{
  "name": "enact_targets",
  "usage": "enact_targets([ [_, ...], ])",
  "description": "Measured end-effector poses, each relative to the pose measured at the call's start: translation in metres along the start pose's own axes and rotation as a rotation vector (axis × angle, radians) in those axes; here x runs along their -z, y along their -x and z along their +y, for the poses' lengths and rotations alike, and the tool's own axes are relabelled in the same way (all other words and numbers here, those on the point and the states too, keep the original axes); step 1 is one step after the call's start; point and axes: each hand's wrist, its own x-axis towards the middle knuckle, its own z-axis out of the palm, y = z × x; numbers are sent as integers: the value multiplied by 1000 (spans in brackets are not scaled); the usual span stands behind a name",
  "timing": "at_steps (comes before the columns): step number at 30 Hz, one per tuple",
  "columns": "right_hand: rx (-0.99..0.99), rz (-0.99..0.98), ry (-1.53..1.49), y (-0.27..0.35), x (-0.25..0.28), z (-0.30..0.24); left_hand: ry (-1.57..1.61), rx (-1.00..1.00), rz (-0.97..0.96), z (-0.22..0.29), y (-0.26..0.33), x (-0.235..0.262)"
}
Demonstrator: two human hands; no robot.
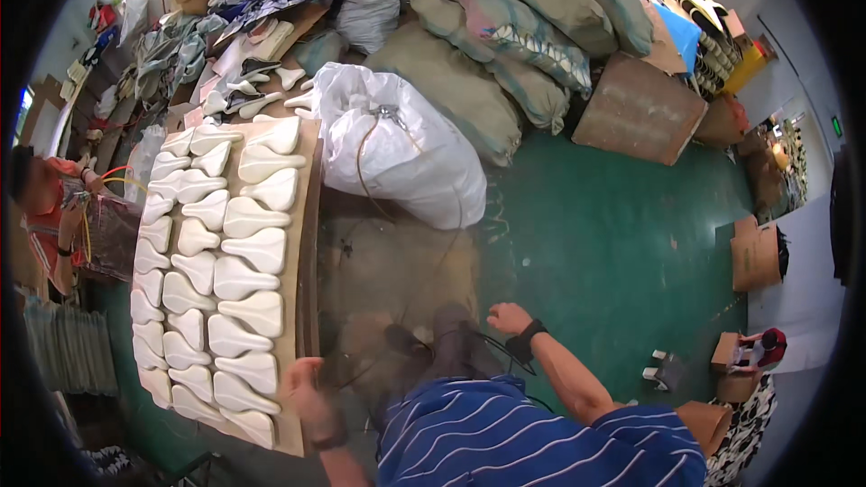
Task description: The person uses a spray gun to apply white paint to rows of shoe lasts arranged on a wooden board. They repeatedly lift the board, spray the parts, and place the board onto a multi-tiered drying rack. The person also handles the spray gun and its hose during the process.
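Note:
Rows of cream bicycle saddle-shaped foam pads [252, 313] lie on a brown board [294, 243] to my left. My left hand [308, 397] is beside the board's near right corner, by the closest pads. Motion smears its fingers, and I cannot make out anything in it. In front of my body on the right, my right hand [511, 317] hangs away from the board with its fingers curled in. Nothing shows in it. A dark band [526, 340] circles the right wrist, and a thin dark cable runs near it.
Past the board stands a big white plastic sack [397, 144] with a hose over it. Stuffed woven sacks [451, 81] are piled behind. A brown panel [639, 108] leans there. Far left, another person [59, 216] works. Cartons [756, 254] stand right on the green floor [613, 261].

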Motion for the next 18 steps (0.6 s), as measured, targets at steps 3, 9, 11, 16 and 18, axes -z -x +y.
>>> enact_targets([
  [3, 185, 120, -153, -89, 61, -24, -194, -917, 169, 176, -38, -67],
  [9, 339, 106, -160, -308, 136, -64, -355, -866, 141, 183, -93, -184],
  [11, 322, 123, -137, -383, 154, -69, -417, -742, 139, 170, -121, -226],
  [16, 307, 199, -176, -570, 168, -101, -549, -493, 214, 154, -177, -299],
  [18, 235, 206, -133, -633, 181, -121, -599, -420, 242, 147, -193, -323],
])
